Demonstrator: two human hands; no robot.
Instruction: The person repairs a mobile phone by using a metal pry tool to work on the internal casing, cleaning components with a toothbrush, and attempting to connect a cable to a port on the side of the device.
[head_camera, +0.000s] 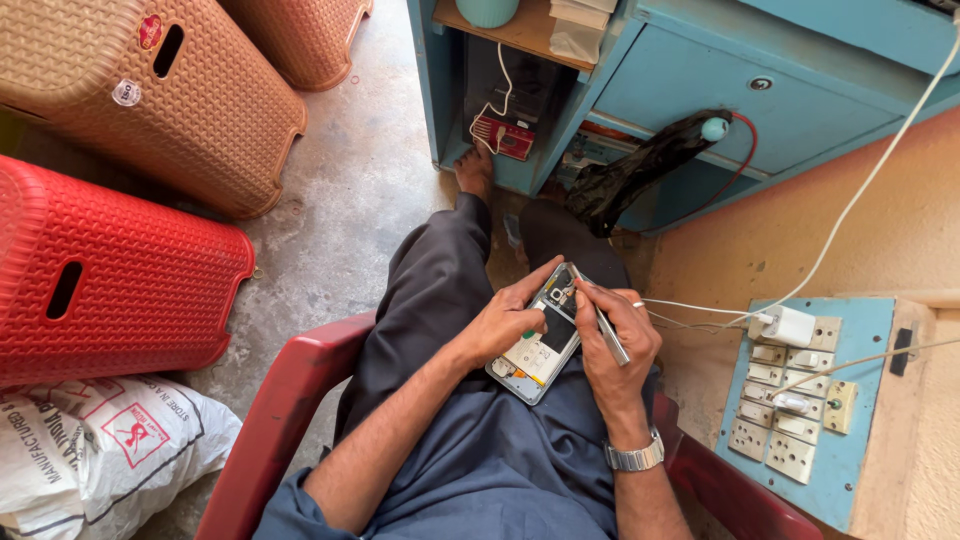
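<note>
A: What is the person holding?

B: An opened phone (541, 341) with its back cover off, the inner parts facing up. It rests over the lap, above the dark blue trousers (480, 440). The left hand (505, 320) wraps around its left edge, thumb pressed on the board and fingers curled under it.

A: And the other hand?

B: The right hand (615, 335) pinches a pair of metal tweezers (597, 318) between thumb and fingers. The tip touches the upper part of the phone, near the camera corner. A metal wristwatch (636, 457) sits on that wrist.

A: Where is the person sitting?

B: On a red plastic chair (280, 420), bare foot (474, 172) stretched toward a blue cabinet (760, 90).

A: Anything beside them?

B: To the right, a blue switchboard (850, 400) on the wall, with a white charger (788, 325) plugged in and its cable running up. To the left, a red plastic stool (110, 270) lying on its side, a brown stool (150, 90) behind it and a white printed sack (90, 450) on the concrete floor (340, 200).
</note>
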